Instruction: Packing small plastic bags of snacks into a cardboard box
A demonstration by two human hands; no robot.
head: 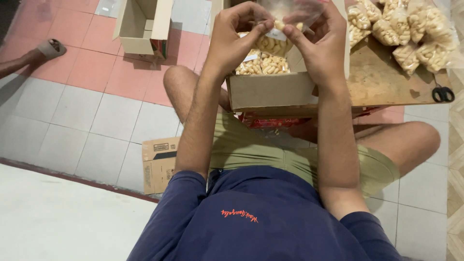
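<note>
Both hands — left hand [235, 36], right hand [316, 41] — pinch a clear snack bag [276, 34] over the part-filled cardboard box [270, 89]; more packed bags [406, 34] wait on the board.

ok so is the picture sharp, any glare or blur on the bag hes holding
Head view: mostly sharp under soft, even light; the clear bag between the left hand and right hand is pale and hazy at the top edge, partly cut off; faint shadows fall under the cardboard box; the floor tiles curve slightly near the frame edges.
</note>
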